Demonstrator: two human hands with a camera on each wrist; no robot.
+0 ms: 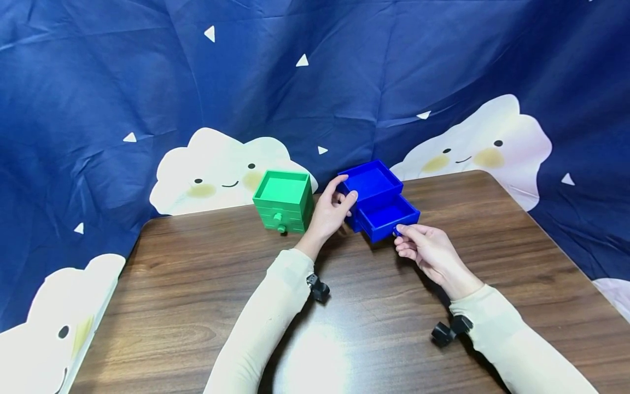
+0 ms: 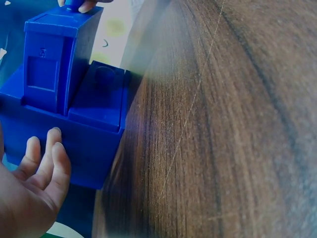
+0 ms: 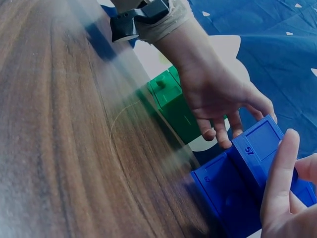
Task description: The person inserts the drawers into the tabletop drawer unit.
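A small blue drawer box [image 1: 372,183] with a rimmed tray top stands toward the back of the table. Its upper drawer [image 1: 381,232] is pulled far out, and no contents show inside. My right hand [image 1: 427,249] pinches the drawer's knob [image 2: 75,4] between thumb and fingertips. At the box's left side is my left hand [image 1: 328,212], with thumb and index finger at the top rim. Its other fingers [image 2: 53,163] lie loosely bent against the side wall. Below the pulled drawer, the lower drawer [image 2: 100,94] sits closed.
A green drawer box [image 1: 281,210] with two knobs stands left of the blue one, both drawers closed. The wooden table [image 1: 197,295] ends just behind the boxes at a blue cloth [image 1: 354,82] with cloud prints. Small black cameras [image 1: 320,289] hang from both wrists.
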